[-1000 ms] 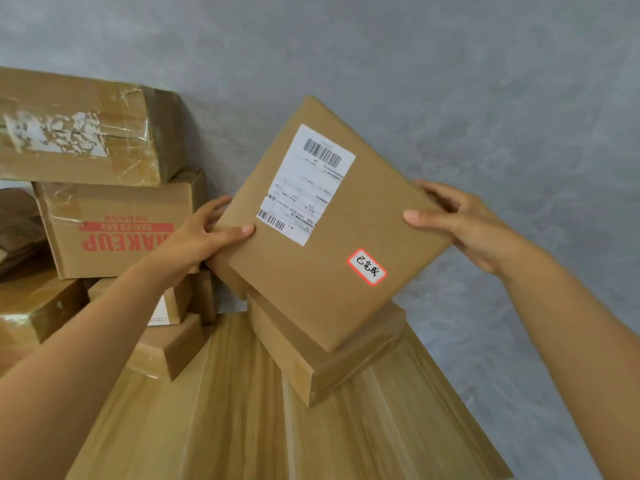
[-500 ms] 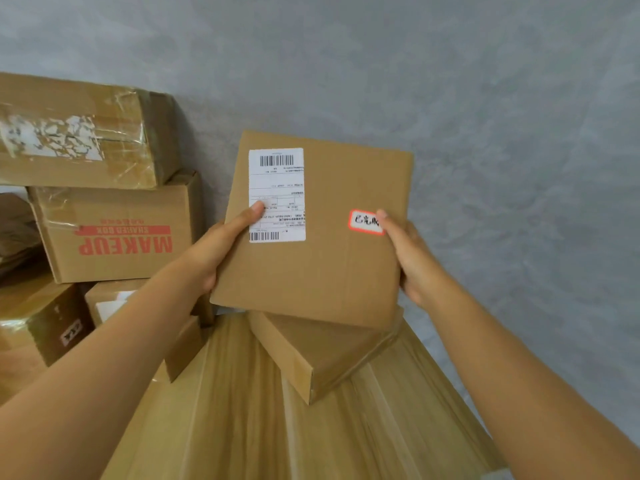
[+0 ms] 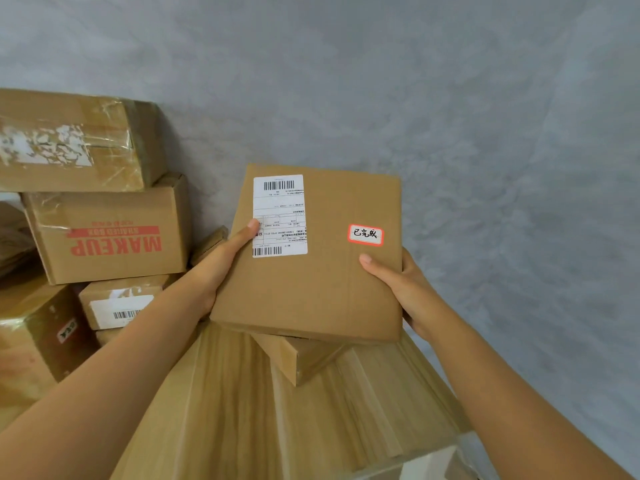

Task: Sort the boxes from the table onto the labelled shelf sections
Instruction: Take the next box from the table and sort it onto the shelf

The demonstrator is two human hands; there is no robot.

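Flat cardboard box (image 3: pixel 308 271) held level at frame centre, above a light wood-grain table (image 3: pixel 225 410) set against a mottled grey wall (image 3: pixel 450 116). Left hand (image 3: pixel 221 265) at the box's 9 o'clock edge, thumb laid over the white shipping label (image 3: pixel 280 216); right hand (image 3: pixel 401 285) at the 4 o'clock edge, thumb on top just under a red-bordered handwritten sticker (image 3: pixel 365 234). Fingers of both hands wrapped around the box, tips hidden beneath. Second flat box (image 3: pixel 301 358) lying on the table directly under the held one, one corner poking out at 6 o'clock. Piled at 9 o'clock: taped carton (image 3: pixel 76 140) on top, upside-down "MAKEUP" carton (image 3: pixel 110 233) below it, smaller labelled boxes (image 3: pixel 121 303) lower still. Table's right edge slanting from 3 toward 5 o'clock, open grey space beyond it.
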